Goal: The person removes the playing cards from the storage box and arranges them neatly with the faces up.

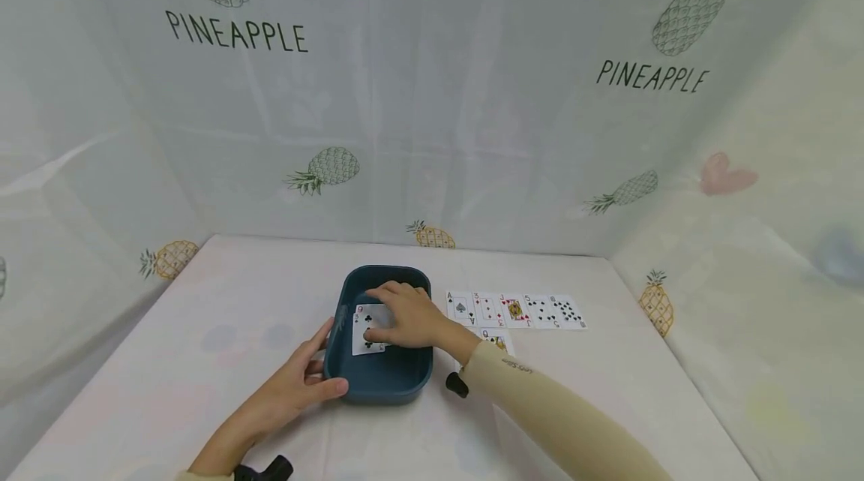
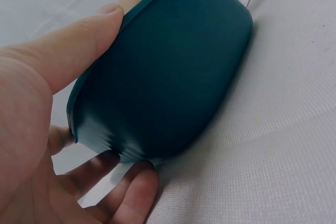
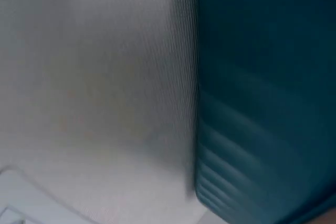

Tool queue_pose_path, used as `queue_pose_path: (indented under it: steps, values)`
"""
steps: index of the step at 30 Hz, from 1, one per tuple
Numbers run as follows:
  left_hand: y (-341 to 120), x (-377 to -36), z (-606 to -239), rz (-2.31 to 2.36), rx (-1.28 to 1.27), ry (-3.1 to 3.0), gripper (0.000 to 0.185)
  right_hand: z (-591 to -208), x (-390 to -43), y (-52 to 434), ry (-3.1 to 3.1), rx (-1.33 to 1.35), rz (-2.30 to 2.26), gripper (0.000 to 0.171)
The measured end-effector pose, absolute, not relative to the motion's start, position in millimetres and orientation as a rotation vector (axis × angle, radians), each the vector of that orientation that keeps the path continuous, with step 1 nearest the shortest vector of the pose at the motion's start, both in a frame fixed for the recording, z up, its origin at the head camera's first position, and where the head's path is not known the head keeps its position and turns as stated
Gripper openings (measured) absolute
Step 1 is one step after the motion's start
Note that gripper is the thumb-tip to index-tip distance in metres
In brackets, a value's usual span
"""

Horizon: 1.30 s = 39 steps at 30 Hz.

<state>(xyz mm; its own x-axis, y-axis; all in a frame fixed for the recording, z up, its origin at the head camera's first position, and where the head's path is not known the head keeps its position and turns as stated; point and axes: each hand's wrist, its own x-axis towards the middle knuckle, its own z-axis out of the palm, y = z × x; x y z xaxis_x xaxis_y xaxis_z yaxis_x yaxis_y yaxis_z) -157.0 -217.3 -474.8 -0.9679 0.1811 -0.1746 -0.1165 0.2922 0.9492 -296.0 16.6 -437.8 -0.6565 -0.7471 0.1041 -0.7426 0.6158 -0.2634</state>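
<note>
A dark teal plastic tray [image 1: 378, 389] rests on the white cloth-covered table. My left hand [image 1: 290, 391] grips its left side; in the left wrist view, the thumb [image 2: 79, 45] lies along the rim and the other fingers reach round the lower wall. Inside the tray lie playing cards, the topmost a black-suited one [image 1: 361, 322]. My right hand [image 1: 415, 316] reaches in over the right rim with thumb and fingers spread. Its thumb tip overlaps the card's face, and the palm hides part of the cards. The right wrist view shows the tray's outer wall [image 3: 252, 129].
To the right of the tray, several face-up cards lie in a row, with an ace [image 1: 461, 308] at its left and a jack [image 1: 515, 310] midway. Below them a queen card [image 1: 499, 338] is partly hidden behind my right forearm. A pineapple-print curtain [image 1: 432, 128] surrounds the table.
</note>
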Motion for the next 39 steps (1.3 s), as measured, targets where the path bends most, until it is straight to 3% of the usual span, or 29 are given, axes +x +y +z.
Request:
queue_pose_path:
  steps: [16,39]
  values:
    - [-217,-157,-476,1.777,0.085,2.255,0.101,-446,-291,7,2.844,-1.229,-0.007,0.096]
    - [-218,-157,-473,1.759,0.073,2.28,0.101,-439,-291,5,2.839,-1.159,-0.01,0.086]
